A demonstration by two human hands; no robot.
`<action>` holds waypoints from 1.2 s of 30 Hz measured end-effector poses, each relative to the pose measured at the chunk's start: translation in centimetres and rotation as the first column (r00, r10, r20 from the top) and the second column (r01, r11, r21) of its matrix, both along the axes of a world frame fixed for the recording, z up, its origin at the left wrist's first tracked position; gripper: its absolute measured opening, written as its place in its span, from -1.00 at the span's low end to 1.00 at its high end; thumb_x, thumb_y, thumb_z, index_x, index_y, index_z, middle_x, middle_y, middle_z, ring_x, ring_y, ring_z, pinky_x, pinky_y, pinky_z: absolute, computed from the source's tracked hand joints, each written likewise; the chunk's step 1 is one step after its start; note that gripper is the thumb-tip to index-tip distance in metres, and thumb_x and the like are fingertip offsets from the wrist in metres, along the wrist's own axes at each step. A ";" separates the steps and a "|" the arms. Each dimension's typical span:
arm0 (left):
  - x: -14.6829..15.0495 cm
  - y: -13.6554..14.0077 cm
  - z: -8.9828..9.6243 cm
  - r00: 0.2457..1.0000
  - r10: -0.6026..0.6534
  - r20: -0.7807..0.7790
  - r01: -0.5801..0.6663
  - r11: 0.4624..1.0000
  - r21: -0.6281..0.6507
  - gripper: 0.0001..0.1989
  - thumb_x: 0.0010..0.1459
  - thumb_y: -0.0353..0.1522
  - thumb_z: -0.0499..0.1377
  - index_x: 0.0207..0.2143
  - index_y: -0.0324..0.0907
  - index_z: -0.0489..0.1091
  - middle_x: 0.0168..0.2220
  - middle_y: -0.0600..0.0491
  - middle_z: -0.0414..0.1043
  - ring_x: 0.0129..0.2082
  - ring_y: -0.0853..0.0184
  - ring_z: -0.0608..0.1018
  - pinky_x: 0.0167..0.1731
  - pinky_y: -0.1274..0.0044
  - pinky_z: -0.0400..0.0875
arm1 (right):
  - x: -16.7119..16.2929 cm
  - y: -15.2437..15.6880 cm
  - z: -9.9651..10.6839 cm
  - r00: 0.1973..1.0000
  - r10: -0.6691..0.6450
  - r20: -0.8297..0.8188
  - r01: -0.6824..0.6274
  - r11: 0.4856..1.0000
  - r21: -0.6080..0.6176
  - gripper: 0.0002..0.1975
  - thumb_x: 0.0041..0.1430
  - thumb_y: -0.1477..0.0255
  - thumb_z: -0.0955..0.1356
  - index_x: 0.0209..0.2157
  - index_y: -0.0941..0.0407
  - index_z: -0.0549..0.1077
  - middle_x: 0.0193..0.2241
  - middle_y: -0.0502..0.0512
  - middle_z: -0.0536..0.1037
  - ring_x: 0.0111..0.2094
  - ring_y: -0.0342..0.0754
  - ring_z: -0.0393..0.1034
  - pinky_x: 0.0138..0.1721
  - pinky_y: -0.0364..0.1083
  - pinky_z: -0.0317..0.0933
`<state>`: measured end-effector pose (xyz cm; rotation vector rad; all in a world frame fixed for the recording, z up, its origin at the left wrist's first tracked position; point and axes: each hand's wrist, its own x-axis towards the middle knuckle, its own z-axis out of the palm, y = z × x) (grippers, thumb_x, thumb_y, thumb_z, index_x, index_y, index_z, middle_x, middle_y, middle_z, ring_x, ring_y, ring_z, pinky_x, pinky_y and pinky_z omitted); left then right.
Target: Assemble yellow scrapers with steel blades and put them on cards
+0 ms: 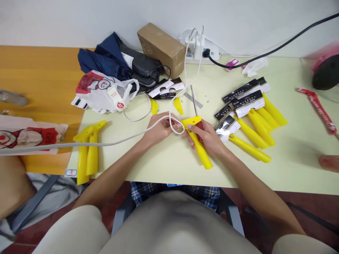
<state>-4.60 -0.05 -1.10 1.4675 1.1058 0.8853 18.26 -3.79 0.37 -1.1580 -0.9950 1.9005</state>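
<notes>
Over the near middle of the table I hold a yellow plastic scraper (202, 151) with a wide, flat head. My left hand (162, 128) is closed, its fingertips at the left end of the head; any small part between them is hidden. My right hand (208, 135) wraps the scraper just below the head, thumb on top. A screwdriver (194, 100) is also in my right hand, its shaft pointing away and its red handle partly hidden by the fingers. Beyond my hands lie a flat metal blade (193, 100) and several tiny metal pieces (208, 101).
Several yellow scrapers (261, 127) with black-and-white cards lie at right; more yellow scrapers (87, 151) lie at left. A white cable (119, 143) crosses over my left hand. Behind are a plastic bag (97, 88), a cardboard box (164, 46) and a power strip (212, 53). Another person's fingers (329, 163) show at right.
</notes>
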 end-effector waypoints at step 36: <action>-1.7 3.2 -0.8 0.921 0.288 0.262 -0.317 0.945 0.076 -0.62 0.11 -0.04 0.62 -0.33 -0.15 0.70 -0.40 0.07 0.56 -0.45 0.45 0.46 -0.42 0.58 0.37 | 0.1 0.5 -0.7 0.926 -0.351 -0.140 0.358 0.934 0.025 -0.51 0.20 0.13 0.61 -0.14 0.13 0.40 -0.16 0.20 0.69 -0.54 -0.19 0.32 -0.66 -0.15 0.20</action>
